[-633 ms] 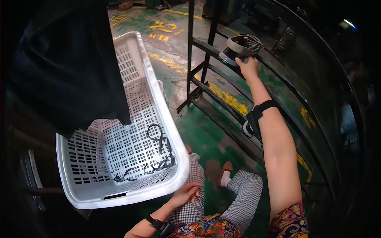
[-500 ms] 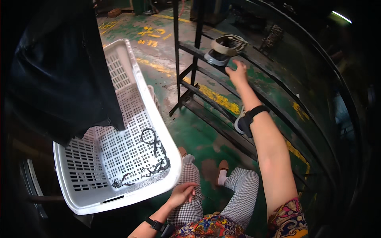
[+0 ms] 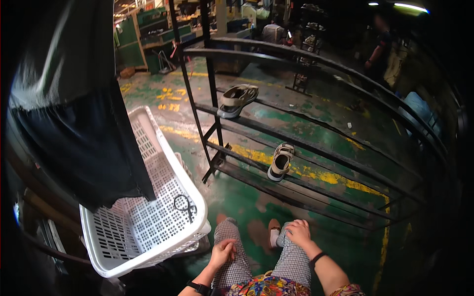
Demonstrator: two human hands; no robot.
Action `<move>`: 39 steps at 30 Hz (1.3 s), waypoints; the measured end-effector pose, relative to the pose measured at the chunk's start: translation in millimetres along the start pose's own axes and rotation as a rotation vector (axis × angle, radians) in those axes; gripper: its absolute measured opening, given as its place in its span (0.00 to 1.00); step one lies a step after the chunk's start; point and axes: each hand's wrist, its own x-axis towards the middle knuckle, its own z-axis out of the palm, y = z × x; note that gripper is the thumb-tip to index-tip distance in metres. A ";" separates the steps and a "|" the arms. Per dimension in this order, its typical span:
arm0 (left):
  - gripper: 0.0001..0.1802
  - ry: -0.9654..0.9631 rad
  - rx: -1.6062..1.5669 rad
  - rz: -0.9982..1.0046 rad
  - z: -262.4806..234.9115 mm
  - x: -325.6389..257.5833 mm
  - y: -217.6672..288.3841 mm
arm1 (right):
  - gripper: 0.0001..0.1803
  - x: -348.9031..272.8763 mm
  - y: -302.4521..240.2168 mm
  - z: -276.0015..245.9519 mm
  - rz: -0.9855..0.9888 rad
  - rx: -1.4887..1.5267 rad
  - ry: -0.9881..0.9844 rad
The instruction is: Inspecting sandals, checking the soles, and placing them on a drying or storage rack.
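Note:
My right hand (image 3: 298, 233) lies on my right knee, fingers stretched over the checked trousers and holding nothing. On my left thigh rests my left hand (image 3: 224, 252), its fingers curled in, with nothing visible in them. In front of me stands a black metal rack (image 3: 316, 143). A beige and grey sandal (image 3: 238, 101) sits on its middle level, toward the left end. Lower down, another beige sandal (image 3: 281, 163) rests on the rack bars, toe end toward me. Both sandals are apart from my hands.
At my left stands a white plastic basket (image 3: 198, 207) with thin black loops (image 3: 185, 204) inside. Dark cloth (image 3: 84, 143) hangs over its far left part. A person (image 3: 380, 52) stands at the back right, near a blue bag (image 3: 417, 106). Green workbenches (image 3: 143, 37) are farther back.
My right hand has let go of or left the upper sandal and come back to my knee. The view has tilted up, showing more of the rack and room. My left hand stays on the thigh.

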 end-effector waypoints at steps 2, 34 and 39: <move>0.14 0.018 0.042 0.014 7.8 2.0 -0.4 | 0.12 -15.0 3.0 9.1 0.085 0.065 0.105; 0.15 0.907 1.198 0.881 -55.2 -21.4 157.7 | 0.10 -18.0 8.8 10.7 0.034 0.138 0.264; 0.13 0.817 1.265 0.669 -47.6 -26.8 146.2 | 0.10 -15.1 3.2 14.5 0.058 0.147 0.199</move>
